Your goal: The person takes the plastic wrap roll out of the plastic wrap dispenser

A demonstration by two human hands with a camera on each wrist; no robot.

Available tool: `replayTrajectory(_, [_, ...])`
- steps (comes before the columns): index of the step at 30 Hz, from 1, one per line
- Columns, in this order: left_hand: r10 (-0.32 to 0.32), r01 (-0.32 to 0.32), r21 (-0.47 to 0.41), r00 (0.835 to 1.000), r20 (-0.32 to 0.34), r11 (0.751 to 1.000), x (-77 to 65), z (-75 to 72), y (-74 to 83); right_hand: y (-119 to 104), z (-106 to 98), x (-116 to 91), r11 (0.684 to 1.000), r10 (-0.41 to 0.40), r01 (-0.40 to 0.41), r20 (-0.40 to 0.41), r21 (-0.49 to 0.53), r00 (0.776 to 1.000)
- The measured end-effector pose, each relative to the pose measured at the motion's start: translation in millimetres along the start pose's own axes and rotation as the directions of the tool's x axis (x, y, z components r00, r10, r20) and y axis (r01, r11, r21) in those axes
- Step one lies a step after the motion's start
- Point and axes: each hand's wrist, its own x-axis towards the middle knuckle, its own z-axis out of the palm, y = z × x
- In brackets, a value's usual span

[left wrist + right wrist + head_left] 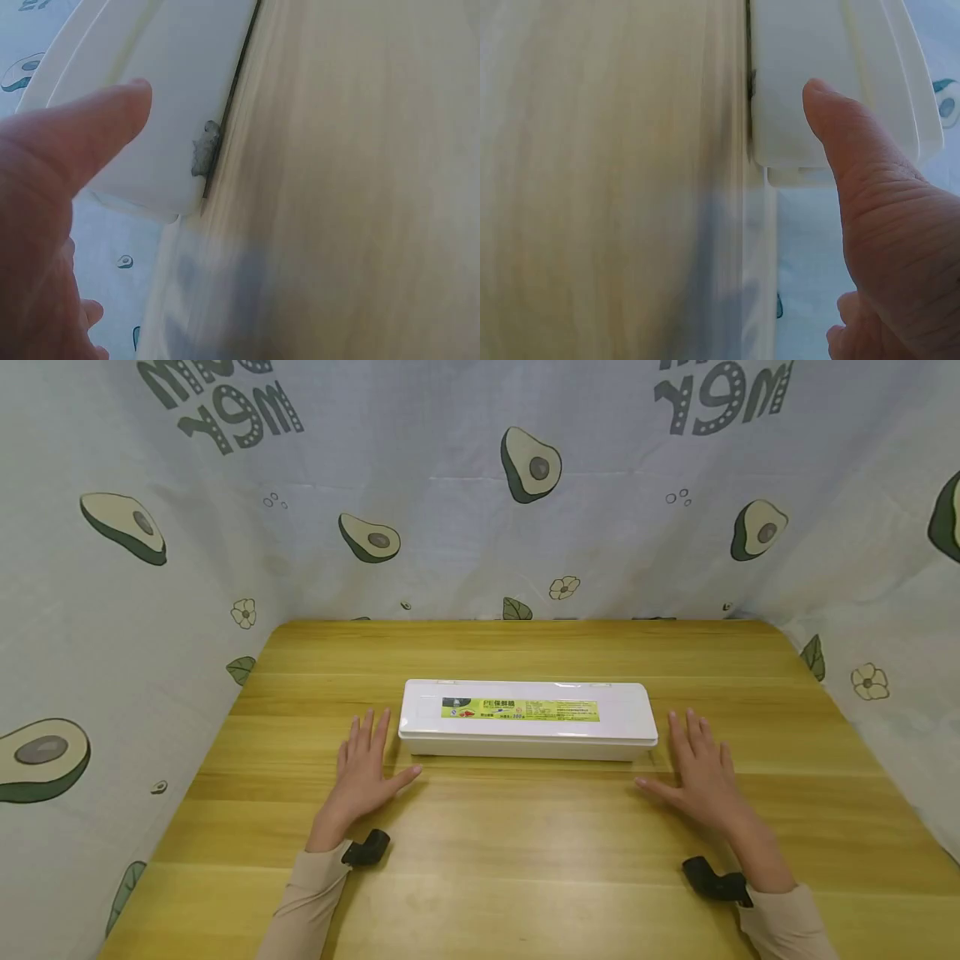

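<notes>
A long white box of cling film (528, 729) lies crosswise on the wooden table, its lid down. On the lid is a green and yellow label (520, 709) with small pictures and print. To the box's left, my left hand (363, 781) is held with fingers spread and straight, apart from the box. On the other side my right hand (703, 781) mirrors it, also spread and holding nothing. In the left wrist view the thumb appears in front of the white box (176, 97), which has a grey patch (205, 150) near its lower edge.
Wooden table (517, 860) surface surrounds the box. A white cloth (450, 468) printed with avocados hangs behind the table and along both sides. Black wrist-worn devices sit at the left cuff (367, 847) and right cuff (712, 881).
</notes>
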Motion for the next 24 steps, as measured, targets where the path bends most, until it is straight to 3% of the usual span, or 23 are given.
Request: replayTrajectory(24, [0.071,-0.072,-0.13,0.997,-0.016,0.989,21.0,4.0,7.2,-1,-10,-3,1.0,-0.025,0.025,-0.036,0.006,0.999])
